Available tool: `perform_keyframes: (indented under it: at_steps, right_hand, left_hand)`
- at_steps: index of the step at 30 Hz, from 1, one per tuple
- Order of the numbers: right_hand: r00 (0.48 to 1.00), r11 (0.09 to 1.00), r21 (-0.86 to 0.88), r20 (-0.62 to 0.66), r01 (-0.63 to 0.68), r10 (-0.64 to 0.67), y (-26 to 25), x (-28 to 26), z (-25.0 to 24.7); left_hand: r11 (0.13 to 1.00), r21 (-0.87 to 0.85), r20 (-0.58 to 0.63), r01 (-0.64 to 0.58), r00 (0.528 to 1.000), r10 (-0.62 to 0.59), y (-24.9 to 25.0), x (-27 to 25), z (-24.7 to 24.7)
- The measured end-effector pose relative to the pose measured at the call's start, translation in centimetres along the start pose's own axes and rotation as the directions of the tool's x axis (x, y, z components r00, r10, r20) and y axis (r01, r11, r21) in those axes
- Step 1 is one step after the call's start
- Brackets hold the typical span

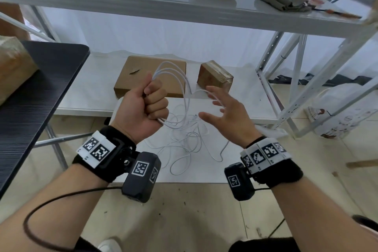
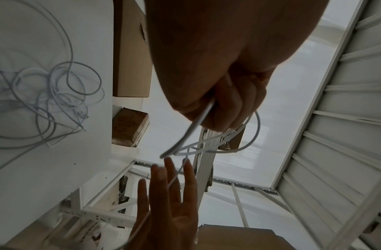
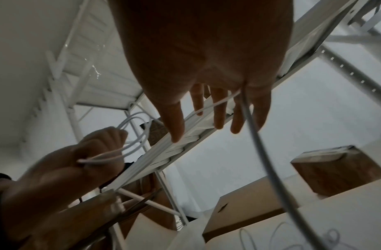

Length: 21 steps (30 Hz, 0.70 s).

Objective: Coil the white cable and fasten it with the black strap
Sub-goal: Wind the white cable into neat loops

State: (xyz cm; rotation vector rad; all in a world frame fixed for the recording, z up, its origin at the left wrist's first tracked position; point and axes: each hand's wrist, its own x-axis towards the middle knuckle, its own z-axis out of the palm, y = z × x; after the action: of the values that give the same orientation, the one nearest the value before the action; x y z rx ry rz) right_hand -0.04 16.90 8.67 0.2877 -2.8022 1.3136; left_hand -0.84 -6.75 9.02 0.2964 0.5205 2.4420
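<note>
Head cam sits up high, looking forward and down over both forearms at the low white shelf point(image 1: 98, 96) and the floor. Each wrist cam is strapped under its wrist, really close to the palm, aimed up along the fingers toward the rack. All three catch the white cable point(image 1: 180, 129), and each wrist view also shows the other hand: the right hand point(image 2: 168, 208), the left hand point(image 3: 84, 160).

Black wristbands point(image 1: 114, 149) carry white coded tags and black camera boxes point(image 1: 141, 176).
</note>
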Motion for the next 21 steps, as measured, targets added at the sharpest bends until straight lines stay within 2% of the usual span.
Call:
perform_keyframes:
  at_steps: [2, 5, 6, 9, 11, 13, 15, 17, 19, 21]
  right_hand:
    - [0.993, 0.992, -0.084, -0.057, 0.097, -0.102, -0.2, 0.0, 1.1]
    - [0.944, 0.897, -0.413, -0.203, 0.159, -0.261, -0.5, 0.0, 2.6]
    - [0.927, 0.868, -0.469, -0.229, 0.163, -0.298, -0.6, 0.1, 3.0]
    - [0.888, 0.87, -0.441, -0.277, 0.221, -0.366, -0.7, 0.5, 4.1]
    - [0.862, 0.89, -0.354, -0.308, 0.288, -0.402, -0.5, 0.9, 4.4]
    - [0.858, 0.92, -0.194, -0.336, 0.341, -0.389, -0.5, 1.0, 4.4]
    - [0.898, 0.963, -0.014, -0.358, 0.269, -0.256, -0.9, 1.0, 4.0]
    - [0.946, 0.968, 0.21, -0.316, 0.139, -0.067, -1.5, 0.8, 3.7]
    - [0.966, 0.863, 0.504, -0.243, 0.044, 0.092, -2.4, 0.5, 3.3]
    - [0.968, 0.744, 0.668, -0.196, 0.014, 0.158, -3.0, 0.1, 2.8]
  left_hand:
    - [1.0, -0.03, -0.001, 0.009, 1.0, -0.009, -0.1, 0.2, 0.4]
    - [0.997, 0.08, -0.122, -0.013, 0.992, 0.023, -0.7, 0.4, 1.3]
    - [0.994, 0.109, -0.143, -0.016, 0.989, 0.031, -0.9, 0.4, 1.6]
    - [0.999, 0.051, -0.11, -0.005, 0.994, 0.011, -1.2, 0.6, 1.6]
    - [1.0, -0.02, -0.067, -0.001, 0.998, 0.0, -1.2, 0.6, 1.6]
    - [0.999, -0.022, -0.059, -0.034, 0.998, 0.032, -1.2, 0.7, 1.6]
    - [0.996, -0.012, -0.081, -0.083, 0.993, 0.082, -1.1, 0.7, 1.7]
    - [0.988, 0.001, -0.146, -0.154, 0.978, 0.153, -0.8, 0.6, 1.8]
    - [0.973, 0.057, -0.227, -0.224, 0.946, 0.231, -0.6, 0.5, 2.0]
    - [0.957, 0.11, -0.264, -0.27, 0.92, 0.29, -0.6, 0.4, 2.3]
